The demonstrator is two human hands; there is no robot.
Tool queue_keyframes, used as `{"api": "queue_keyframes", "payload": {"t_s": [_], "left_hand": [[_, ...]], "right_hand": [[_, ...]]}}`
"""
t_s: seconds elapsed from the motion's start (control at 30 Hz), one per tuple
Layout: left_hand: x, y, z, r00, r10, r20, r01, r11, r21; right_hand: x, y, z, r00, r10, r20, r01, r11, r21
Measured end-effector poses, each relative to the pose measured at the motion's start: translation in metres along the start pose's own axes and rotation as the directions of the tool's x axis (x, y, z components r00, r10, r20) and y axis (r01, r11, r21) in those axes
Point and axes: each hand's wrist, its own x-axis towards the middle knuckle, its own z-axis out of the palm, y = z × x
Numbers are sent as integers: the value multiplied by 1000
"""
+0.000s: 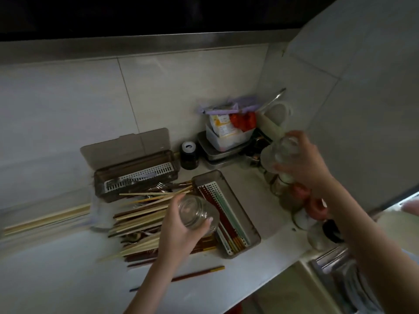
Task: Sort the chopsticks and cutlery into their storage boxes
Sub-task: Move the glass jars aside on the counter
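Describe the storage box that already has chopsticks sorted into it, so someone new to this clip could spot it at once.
Start at the white counter and find the chopstick pile in its middle. The open box lies just right of the pile, running toward the camera, beside the left hand holding a glass jar. Unlike the lidded box behind, it has no raised lid and holds red and green chopsticks.

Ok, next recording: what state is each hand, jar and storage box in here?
left hand: grip closed round a clear jar
right hand: grip closed round a second glass jar
rear storage box: lid up
front storage box: open, chopsticks inside
loose chopsticks: piled, unsorted
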Motion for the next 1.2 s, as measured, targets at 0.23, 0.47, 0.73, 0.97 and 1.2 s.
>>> {"api": "queue_keyframes", "payload": {"t_s": [0.23,0.47,0.73,0.97,1.2], "left_hand": [[13,3,42,997,-72,-30,74,996,56],[26,-3,59,988,-115,-106,125,988,91],[38,6,70,986,-114,-124,127,986,107],[50,11,72,988,-112,-110,125,984,125],[54,13,71,987,-104,-123,117,987,109]], "right_hand": [[57,62,56,926,-49,374,181,927,-328],[79,90,92,896,-35,443,321,741,-590],[92,107,103,901,-54,431,353,668,-655],[97,115,110,918,-55,392,335,638,-694],[88,114,115,917,9,398,324,564,-760]]}}
